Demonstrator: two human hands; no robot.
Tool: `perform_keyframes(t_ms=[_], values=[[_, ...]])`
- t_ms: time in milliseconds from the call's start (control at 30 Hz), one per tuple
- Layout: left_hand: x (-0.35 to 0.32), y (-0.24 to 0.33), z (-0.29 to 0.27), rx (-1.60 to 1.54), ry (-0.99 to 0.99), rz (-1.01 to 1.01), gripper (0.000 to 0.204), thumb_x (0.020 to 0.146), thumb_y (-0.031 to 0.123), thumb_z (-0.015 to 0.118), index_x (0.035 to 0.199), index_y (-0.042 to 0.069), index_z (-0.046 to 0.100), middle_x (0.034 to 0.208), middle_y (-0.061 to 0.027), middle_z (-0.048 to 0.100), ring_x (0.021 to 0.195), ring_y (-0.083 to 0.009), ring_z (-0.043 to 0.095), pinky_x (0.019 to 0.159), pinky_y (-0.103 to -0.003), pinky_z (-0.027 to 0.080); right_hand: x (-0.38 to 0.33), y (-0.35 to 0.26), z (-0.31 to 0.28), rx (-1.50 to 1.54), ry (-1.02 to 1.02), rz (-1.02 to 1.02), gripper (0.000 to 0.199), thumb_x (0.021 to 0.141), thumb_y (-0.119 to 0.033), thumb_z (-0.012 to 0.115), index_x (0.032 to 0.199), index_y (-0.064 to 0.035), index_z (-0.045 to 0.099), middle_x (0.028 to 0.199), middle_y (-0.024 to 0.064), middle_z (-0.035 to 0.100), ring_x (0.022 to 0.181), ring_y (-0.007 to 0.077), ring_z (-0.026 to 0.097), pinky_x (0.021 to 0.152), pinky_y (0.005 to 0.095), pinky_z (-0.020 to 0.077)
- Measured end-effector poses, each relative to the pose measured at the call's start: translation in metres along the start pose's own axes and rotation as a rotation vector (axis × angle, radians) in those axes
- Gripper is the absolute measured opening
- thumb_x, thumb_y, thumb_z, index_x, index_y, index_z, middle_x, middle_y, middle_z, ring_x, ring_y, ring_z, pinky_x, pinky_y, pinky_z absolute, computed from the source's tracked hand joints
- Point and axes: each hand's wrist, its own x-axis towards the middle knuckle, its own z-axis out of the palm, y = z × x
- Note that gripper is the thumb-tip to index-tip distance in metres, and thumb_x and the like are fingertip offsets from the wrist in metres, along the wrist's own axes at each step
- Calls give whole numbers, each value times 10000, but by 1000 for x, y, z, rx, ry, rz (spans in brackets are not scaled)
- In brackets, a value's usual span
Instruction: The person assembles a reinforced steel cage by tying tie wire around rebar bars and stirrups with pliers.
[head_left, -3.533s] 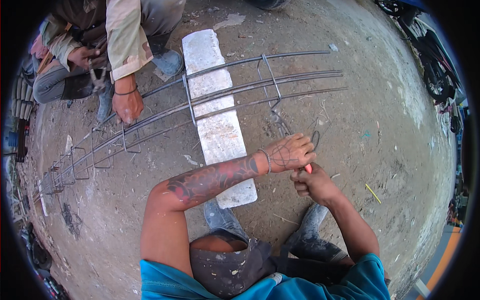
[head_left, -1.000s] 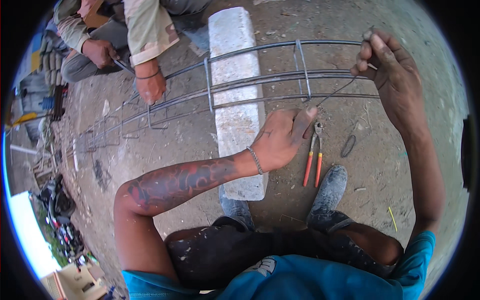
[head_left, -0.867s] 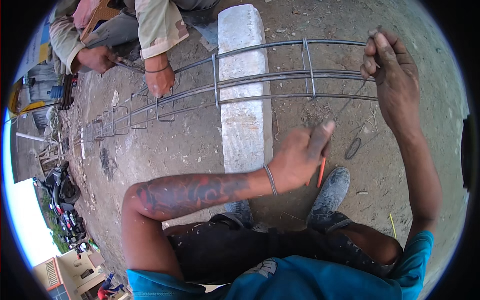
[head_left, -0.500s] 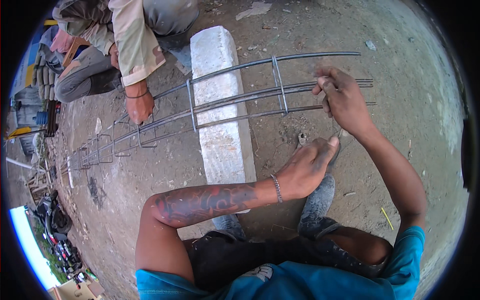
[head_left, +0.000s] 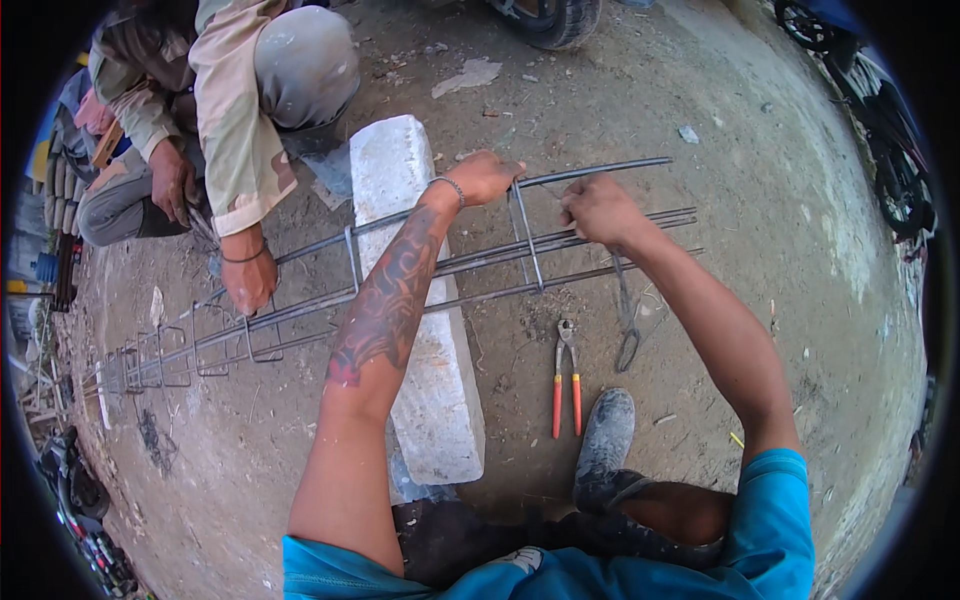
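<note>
A long rebar cage [head_left: 590, 238] lies across a white concrete block [head_left: 430, 400]. My left hand [head_left: 480, 178] reaches over the block to the top bar, its closed fingertips at the corner of a square stirrup [head_left: 527, 235]; what they pinch is hidden. My right hand [head_left: 603, 210] is closed just right of that stirrup, with a thin tie wire [head_left: 550, 191] at its fingertips. Below it a dark looped bundle of wire [head_left: 627, 315] shows; whether it hangs or lies on the ground I cannot tell. Pincers [head_left: 566, 375] with red-orange handles lie on the dirt near my boot [head_left: 606, 430].
A co-worker crouches at the far left, one hand [head_left: 248, 275] on the cage's bars. More stirrups [head_left: 175, 355] run along the cage to the left. A vehicle wheel [head_left: 560, 22] stands at the top, a motorbike [head_left: 900, 170] at the right, and another [head_left: 75, 480] at lower left.
My left hand has moved from near my knees up to the top bar. My right hand has shifted left toward the stirrup. The pincers now show in full. The view has tilted.
</note>
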Motion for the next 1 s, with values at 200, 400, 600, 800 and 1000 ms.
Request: perform_keyframes(t_ms=[200, 400, 600, 800, 1000], values=[[23, -20, 4, -252, -16, 216, 359, 868, 316, 603, 920, -28, 690, 897, -113, 679, 798, -193, 576, 752, -323, 453, 24, -41, -7, 396, -108, 108, 136, 727, -53, 600, 818, -10, 692, 756, 98, 675, 665, 194, 659, 592, 311, 524], [7, -15, 6, -670, 92, 122, 255, 907, 182, 565, 932, -53, 659, 858, -92, 667, 787, -145, 607, 729, -268, 482, 0, -53, -33, 843, -71, 358, 185, 808, -28, 528, 917, 103, 601, 647, 120, 596, 551, 153, 603, 450, 268, 476], [-6, -19, 8, -782, 181, 293, 206, 909, 113, 554, 918, -76, 634, 822, -98, 655, 760, -150, 628, 729, -275, 518, 13, -54, 0, 686, 203, 354, 389, 794, -48, 542, 1154, 90, 491, 638, 147, 592, 554, 220, 614, 504, 334, 482], [-14, -27, 6, -674, 414, 428, 211, 844, 151, 608, 866, -52, 660, 750, -118, 671, 693, -161, 642, 663, -305, 504, 27, -71, -6, 620, 163, 265, 402, 849, -152, 571, 1183, 63, 509, 593, 91, 572, 506, 156, 578, 494, 326, 458], [-41, -21, -4, -397, 378, 457, 175, 859, 100, 611, 952, -38, 664, 851, -86, 675, 792, -135, 623, 740, -281, 502, 25, -77, -12, 591, 207, 301, 311, 812, -181, 624, 1083, -29, 633, 810, 258, 627, 781, 405, 625, 713, 425, 493]])
